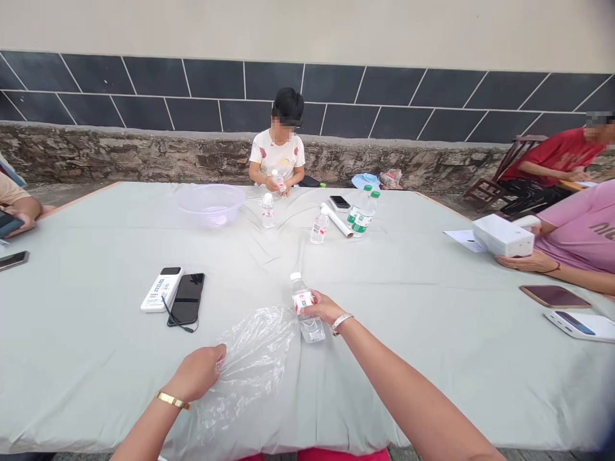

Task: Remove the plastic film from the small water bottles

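My right hand (323,308) is wrapped round a small clear water bottle (310,328) with a white cap and a red-and-white label; the bottle leans slightly to the left. A crumpled sheet of clear plastic film (257,349) hangs from my left hand (199,371), its edge pinched in closed fingers. The film reaches across to the bottle's left side; whether they touch I cannot tell. Farther up the table stand two similar bottles, one white-capped bottle (268,212) and another bottle (319,227).
A pale purple basin (211,203), two green-capped bottles (366,214), a white roll (339,221) and a phone (340,203) lie toward the far side. At left are a white power bank (162,289) and black phone (186,299). A person opposite holds a bottle; another at right holds a white box (503,235).
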`<state>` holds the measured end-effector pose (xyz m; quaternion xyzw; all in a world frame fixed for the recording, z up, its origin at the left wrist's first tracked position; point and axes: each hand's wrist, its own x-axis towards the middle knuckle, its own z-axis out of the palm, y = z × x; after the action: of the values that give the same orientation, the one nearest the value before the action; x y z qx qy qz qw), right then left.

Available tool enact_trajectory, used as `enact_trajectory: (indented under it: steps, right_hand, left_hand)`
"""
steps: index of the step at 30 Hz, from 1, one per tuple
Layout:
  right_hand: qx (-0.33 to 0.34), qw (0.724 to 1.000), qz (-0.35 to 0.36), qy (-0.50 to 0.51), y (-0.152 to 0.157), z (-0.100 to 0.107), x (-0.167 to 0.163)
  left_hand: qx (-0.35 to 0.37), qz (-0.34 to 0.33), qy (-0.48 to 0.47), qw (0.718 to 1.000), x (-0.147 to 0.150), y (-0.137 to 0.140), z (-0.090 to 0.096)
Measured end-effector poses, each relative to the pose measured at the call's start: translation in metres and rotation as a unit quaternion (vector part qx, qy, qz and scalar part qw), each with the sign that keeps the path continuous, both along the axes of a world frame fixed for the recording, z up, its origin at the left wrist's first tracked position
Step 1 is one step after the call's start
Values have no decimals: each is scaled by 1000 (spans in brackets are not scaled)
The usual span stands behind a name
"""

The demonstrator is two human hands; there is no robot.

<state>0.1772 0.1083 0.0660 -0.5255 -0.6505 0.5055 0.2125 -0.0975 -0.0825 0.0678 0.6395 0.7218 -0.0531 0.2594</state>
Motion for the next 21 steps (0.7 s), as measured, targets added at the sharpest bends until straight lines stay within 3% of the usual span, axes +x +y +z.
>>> enact_trajectory:
  steps: [3,5,8,12,14,17,19,21]
  right_hand:
    - [10,989,-65,129,18,-2,-10]
    - [88,975,-125,161,30,-5,-24]
    - [165,965,-161,122,44,-12,-42]
    - [185,972,-142,30,45,-20,-44]
    - [197,972,-125,-3,37,-17,-35]
    - [226,966,-124,-38,5,-2,-23]
    - [238,970,-44,-10,-27,11,-24]
    - [215,960,170,55,-61,21,-33]
  left_hand:
    - [-18,29,3,999,-7,-11,-3]
    - [-24,30,22,999,-8,-13,-1]
    - [-26,11,40,999,0,-12,7]
    - [36,-1,80,996,11,-7,13]
    - [54,2,119,991,13,-6,14]
    - [15,8,101,995,18,-5,19]
    - [7,1,19,1000,27,-3,28]
    - [18,-11,-122,992,39,0,43]
